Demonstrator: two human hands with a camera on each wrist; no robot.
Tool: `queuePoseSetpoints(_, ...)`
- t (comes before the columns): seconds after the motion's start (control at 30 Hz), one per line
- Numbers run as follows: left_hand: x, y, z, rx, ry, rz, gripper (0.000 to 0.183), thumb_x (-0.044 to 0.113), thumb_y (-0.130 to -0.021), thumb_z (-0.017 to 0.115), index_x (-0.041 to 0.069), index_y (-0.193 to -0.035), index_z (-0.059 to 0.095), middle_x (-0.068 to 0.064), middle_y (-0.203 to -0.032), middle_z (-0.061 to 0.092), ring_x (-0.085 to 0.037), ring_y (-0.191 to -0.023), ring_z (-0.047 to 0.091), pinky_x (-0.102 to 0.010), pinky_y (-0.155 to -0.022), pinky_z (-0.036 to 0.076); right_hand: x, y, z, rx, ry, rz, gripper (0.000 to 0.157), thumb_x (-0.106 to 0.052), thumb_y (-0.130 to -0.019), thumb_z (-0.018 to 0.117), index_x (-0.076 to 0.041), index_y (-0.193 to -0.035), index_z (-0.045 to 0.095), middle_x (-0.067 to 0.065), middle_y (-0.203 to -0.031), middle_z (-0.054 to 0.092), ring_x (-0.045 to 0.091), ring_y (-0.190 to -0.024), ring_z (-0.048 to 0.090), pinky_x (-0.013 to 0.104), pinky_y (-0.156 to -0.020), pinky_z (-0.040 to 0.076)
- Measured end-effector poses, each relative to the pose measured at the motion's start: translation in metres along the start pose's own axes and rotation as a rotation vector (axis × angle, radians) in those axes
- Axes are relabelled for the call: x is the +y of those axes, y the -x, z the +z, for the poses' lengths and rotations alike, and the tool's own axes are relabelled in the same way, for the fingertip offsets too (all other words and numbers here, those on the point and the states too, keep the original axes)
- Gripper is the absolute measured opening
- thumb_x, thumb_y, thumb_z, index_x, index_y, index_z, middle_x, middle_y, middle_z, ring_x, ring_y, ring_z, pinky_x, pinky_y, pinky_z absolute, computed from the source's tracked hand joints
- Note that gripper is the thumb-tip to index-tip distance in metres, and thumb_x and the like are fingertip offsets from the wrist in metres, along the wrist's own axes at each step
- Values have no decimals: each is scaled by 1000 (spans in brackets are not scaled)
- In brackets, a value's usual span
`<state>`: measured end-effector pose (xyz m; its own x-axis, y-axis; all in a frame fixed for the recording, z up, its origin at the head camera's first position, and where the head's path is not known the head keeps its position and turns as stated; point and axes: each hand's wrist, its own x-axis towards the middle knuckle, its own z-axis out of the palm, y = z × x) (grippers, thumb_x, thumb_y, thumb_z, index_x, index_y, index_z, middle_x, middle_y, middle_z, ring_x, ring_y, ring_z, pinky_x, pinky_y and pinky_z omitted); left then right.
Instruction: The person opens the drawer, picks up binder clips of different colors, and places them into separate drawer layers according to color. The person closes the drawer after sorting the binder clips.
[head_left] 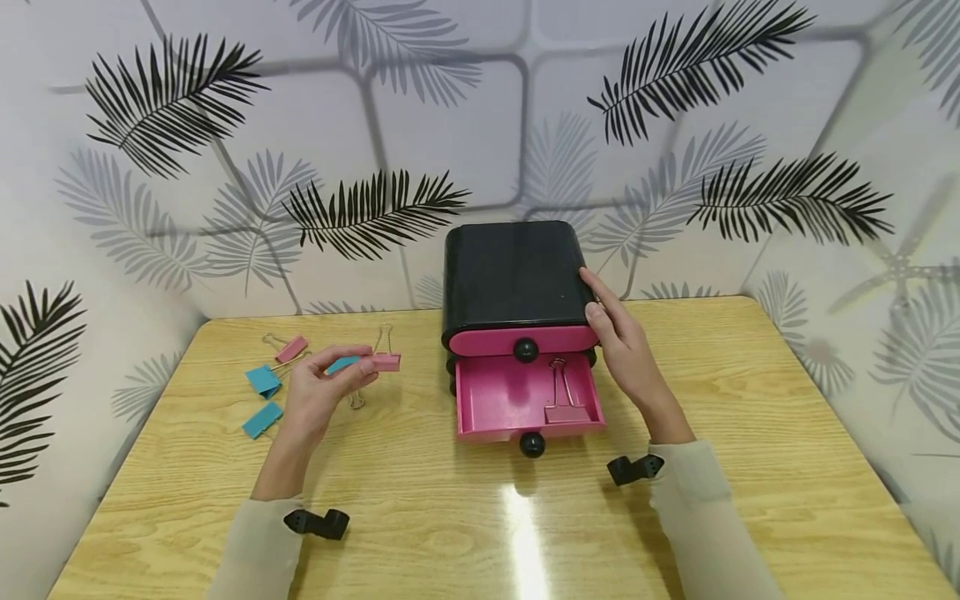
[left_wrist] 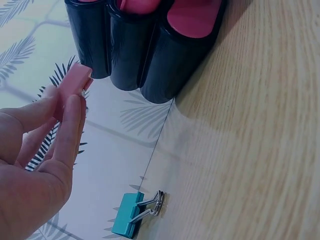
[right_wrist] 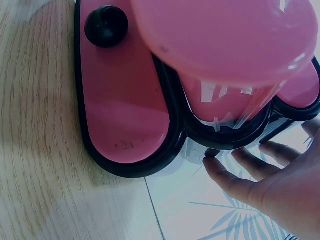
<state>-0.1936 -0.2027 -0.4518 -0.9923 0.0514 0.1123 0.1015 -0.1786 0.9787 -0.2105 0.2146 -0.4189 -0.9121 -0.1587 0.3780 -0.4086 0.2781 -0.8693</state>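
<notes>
My left hand (head_left: 318, 392) pinches a pink binder clip (head_left: 386, 362) between thumb and fingers, above the table to the left of a small black drawer unit (head_left: 517, 271). In the left wrist view the same pink clip (left_wrist: 75, 82) shows at the fingertips. The unit's pulled-out pink drawer (head_left: 495, 396) has another pink binder clip (head_left: 566, 413) lying at its right. My right hand (head_left: 626, 350) rests against the unit's right side, fingers extended; the right wrist view shows those fingers (right_wrist: 227, 177) along the black casing.
On the wooden table (head_left: 420, 500), left of the left hand, lie a pink clip (head_left: 291, 349) and two blue clips (head_left: 263, 381). Another blue clip (head_left: 344, 364) is partly hidden behind the left fingers. A patterned wall stands behind the unit. Black round knobs (head_left: 532, 444) project from the drawer fronts.
</notes>
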Motion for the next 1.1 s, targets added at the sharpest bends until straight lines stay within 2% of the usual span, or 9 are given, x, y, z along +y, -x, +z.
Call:
queuePoseSetpoints(0.1,3,1,0,12,-100,-28,42,1,-93,75,-13,-130,61,-8,-131,60,-14,-101,72,-31,-88,60,-15,2,0,-10,-5,6,51,-20,-112,41,-13,-162,32,7,-167,27,24,-153,25,50,-123,25)
queuePoseSetpoints(0.2,6,3,1,30,-165,-46,45,5,-92,78,-10,-131,63,-3,-132,59,-11,-107,68,-26,-88,58,-29,4,1,-16,5,10,52,-19,-112,41,-8,-161,31,11,-167,27,27,-153,25,51,-122,25)
queuePoseSetpoints(0.37,11,4,4,44,-172,-43,40,5,-91,79,-11,-125,66,-5,-129,62,-12,-106,69,-27,-89,58,-36,4,1,-13,12,14,52,-19,-112,41,-6,-161,32,11,-167,28,27,-153,26,50,-122,25)
queuePoseSetpoints(0.57,13,7,9,28,-256,-38,39,9,-90,81,-10,-122,68,-7,-133,61,-11,-107,69,-25,-89,58,-36,5,1,-17,9,18,52,-19,-112,41,-6,-161,32,12,-167,27,27,-153,25,50,-123,25)
queuePoseSetpoints(0.7,13,10,13,10,-233,-29,37,4,-89,80,-11,-120,68,-4,-129,63,-12,-102,70,-25,-86,59,-34,4,1,-16,6,15,52,-19,-112,41,-5,-161,31,12,-167,27,27,-153,25,51,-123,24)
queuePoseSetpoints(0.9,11,16,16,-51,-182,-2,34,-4,-87,79,-14,-118,68,-3,-119,68,-12,-97,72,-28,-84,60,-8,0,1,-2,9,-6,51,-22,-112,42,-18,-162,33,2,-167,29,20,-153,26,49,-123,25)
queuePoseSetpoints(1.0,11,20,18,-72,-170,1,31,-4,-88,78,-10,-117,70,-6,-119,69,-13,-97,73,-31,-86,60,2,-2,0,5,17,-8,50,-25,-112,42,-26,-161,35,-5,-166,29,15,-152,26,46,-123,26)
queuePoseSetpoints(1.1,12,23,21,-89,-159,3,28,-4,-88,78,-7,-116,72,-10,-119,69,-14,-98,73,-33,-87,60,5,-2,0,8,13,-8,49,-27,-112,42,-30,-161,35,-7,-166,30,14,-152,27,46,-123,26)
